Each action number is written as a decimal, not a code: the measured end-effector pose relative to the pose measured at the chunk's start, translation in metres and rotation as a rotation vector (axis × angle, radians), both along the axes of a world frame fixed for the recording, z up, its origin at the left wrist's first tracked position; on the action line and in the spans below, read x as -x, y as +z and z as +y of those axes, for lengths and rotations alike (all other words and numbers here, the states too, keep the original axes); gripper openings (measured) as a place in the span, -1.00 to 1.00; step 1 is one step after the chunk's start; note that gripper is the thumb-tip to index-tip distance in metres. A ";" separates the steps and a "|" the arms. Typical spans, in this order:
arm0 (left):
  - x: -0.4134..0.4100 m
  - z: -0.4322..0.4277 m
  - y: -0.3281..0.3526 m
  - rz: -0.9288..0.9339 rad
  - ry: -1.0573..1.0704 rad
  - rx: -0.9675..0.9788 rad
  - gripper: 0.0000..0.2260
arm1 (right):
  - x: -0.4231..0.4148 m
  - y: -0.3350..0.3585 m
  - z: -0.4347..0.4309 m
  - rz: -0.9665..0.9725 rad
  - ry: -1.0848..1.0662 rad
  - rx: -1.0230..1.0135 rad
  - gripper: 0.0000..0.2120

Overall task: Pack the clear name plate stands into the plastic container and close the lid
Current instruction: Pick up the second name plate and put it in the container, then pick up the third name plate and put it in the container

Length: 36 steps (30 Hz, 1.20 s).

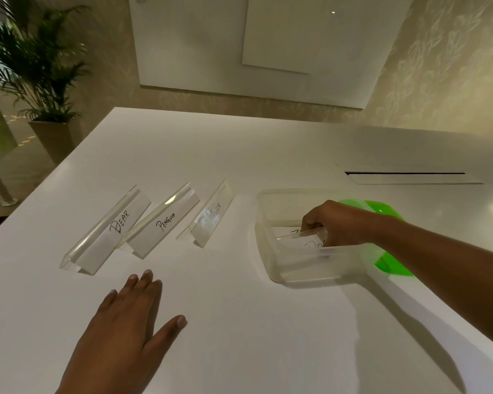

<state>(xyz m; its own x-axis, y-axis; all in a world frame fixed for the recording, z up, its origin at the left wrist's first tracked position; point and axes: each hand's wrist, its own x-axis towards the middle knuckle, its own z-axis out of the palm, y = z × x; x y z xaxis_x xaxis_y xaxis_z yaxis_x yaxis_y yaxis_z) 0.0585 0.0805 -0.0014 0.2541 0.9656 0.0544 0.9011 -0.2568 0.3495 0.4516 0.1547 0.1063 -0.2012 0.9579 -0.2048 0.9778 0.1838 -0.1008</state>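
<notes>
Plainly, the packing step is in hand. The right hand [336, 223] is reached down into the clear plastic container [271, 260], and its curled fingers are closed on the top edge of a clear name plate stand [308, 240], which is held low inside, close to the container's right end. Handwriting is seen on the white card in that stand, and a second patch of writing is glimpsed just behind it; whether that belongs to another stand already laid in cannot be told through the walls.

Three stands are not yet packed. They are set side by side on the white surface [239, 322], to the left of the container and apart from it: the BEAR stand [108, 231] farthest left, the PENGUIN stand [162, 223] just beside it, and the TIGER stand [211, 217] nearest the container. The left hand [125, 322] is held flat and wide, fingers straight, nothing in it, on the near side of the BEAR and PENGUIN stands; whether the surface is touched by it cannot be told. The green lid [387, 209] is seen beyond and under the right forearm, on the far right side of the container, and the container is uncovered.

By this judgement, the task is less than half done. What is called for next is that the held stand be laid flat and let go, so that room is kept for the others, and that the TIGER stand be fetched. The lid is to be fitted only when all are in.
</notes>
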 end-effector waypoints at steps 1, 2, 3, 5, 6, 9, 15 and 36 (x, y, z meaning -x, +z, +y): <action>0.000 0.000 0.000 -0.002 0.000 0.002 -0.18 | 0.000 -0.001 0.000 0.017 -0.003 0.011 -0.70; 0.000 0.000 0.000 0.000 0.000 0.003 -0.17 | 0.000 -0.002 0.000 0.040 -0.008 0.027 -0.69; 0.000 0.001 0.000 0.004 0.001 0.003 -0.17 | 0.000 -0.001 0.000 0.060 -0.012 0.042 -0.67; 0.000 0.001 0.000 0.014 0.002 0.001 -0.16 | 0.001 -0.001 0.001 0.079 -0.008 0.059 -0.66; 0.000 0.002 -0.001 0.017 0.003 0.001 -0.16 | 0.000 -0.001 0.002 0.085 -0.004 0.062 -0.67; 0.000 0.002 0.000 0.015 0.007 0.006 -0.15 | -0.001 -0.001 0.003 0.099 0.004 0.060 -0.65; 0.000 0.004 0.000 0.026 0.004 -0.002 -0.02 | -0.007 -0.005 0.006 0.133 0.026 0.081 -0.71; 0.003 0.001 -0.006 -0.011 -0.001 -0.031 -0.19 | 0.063 0.039 -0.048 0.470 0.092 -0.587 -0.77</action>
<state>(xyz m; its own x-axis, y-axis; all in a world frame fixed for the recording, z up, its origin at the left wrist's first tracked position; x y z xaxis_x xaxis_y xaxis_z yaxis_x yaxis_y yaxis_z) 0.0557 0.0819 -0.0072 0.2539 0.9633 0.0871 0.8972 -0.2682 0.3508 0.3888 0.1066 0.1449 -0.2254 0.8583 0.4610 0.8342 0.4145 -0.3638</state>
